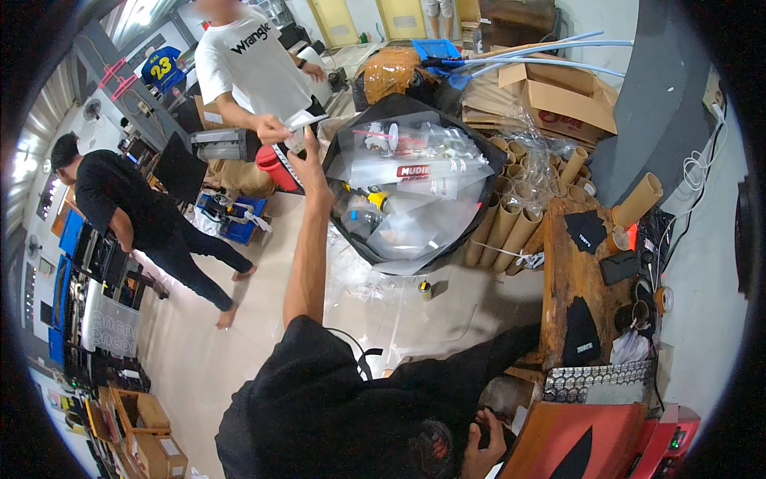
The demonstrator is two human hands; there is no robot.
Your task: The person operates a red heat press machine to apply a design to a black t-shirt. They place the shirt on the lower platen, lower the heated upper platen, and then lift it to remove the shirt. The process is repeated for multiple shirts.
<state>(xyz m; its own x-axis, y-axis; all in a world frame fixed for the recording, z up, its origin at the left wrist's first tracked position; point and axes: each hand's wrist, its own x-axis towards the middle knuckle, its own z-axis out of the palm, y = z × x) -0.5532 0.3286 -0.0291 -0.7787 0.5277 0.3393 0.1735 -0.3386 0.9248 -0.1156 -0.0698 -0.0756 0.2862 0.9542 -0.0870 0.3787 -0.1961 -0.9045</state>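
My left hand (pixel 309 166) reaches far forward on a straight arm, closed around something pale that I cannot make out clearly. Against it, a co-worker's hand (pixel 271 129) in a white T-shirt also touches a thin white piece (pixel 306 120). My right hand (pixel 485 447) is low at the lower right, beside a red padded surface (pixel 586 427). Its fingers are half curled and apart, with nothing visible between them; part of the hand is cut off by the lower edge.
A black bag (pixel 339 227) of clear plastic waste stands ahead. Cardboard tubes (pixel 507 227) and an open carton (pixel 558 96) are behind it. A wooden table (pixel 562 279) stands right. A yellow-and-black bottle (pixel 425 290) is on the floor. Another person (pixel 136 191) in black walks at left.
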